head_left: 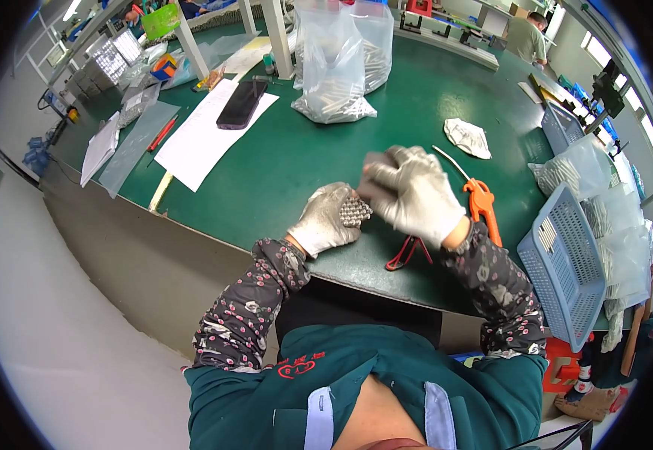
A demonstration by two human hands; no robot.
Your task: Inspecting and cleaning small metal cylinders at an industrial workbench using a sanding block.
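My left hand, in a pale, soiled glove, is closed around a bundle of small metal rods, whose round ends face up and to the right. Just to the right and above, my gloved right hand has its fingers curled in, smeared a little by motion. Whatever it may pinch is hidden. Below the right wrist lies a red-handled tool, partly covered by that hand. An orange air blow gun with a thin nozzle rests beside the right forearm. Beyond it sits a crumpled white cloth.
Clear plastic bags of rods stand at the back of the green table. Left are a phone, white paper and a red pen. A blue basket stands at right, near more filled bags. Another person is far right.
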